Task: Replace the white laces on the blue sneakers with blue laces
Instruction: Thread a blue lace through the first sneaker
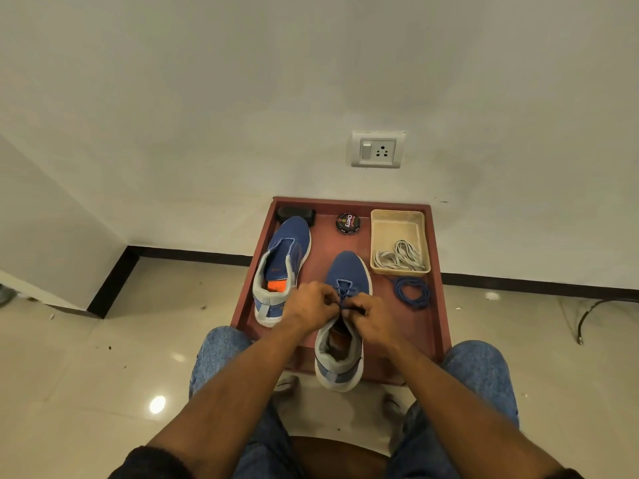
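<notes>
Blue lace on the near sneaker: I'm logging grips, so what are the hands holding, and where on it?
Both the left hand and right hand pinch the blue lace over the top eyelets of the near sneaker.

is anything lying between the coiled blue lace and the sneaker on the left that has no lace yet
Yes: the near sneaker and both hands working on it sit between the coiled blue lace and the unlaced sneaker.

Two bare forearms, extended forward.
Left hand (309, 305) and right hand (371, 318): fingers curled, fingertips pinching, knuckles up, hands close together at centre.
</notes>
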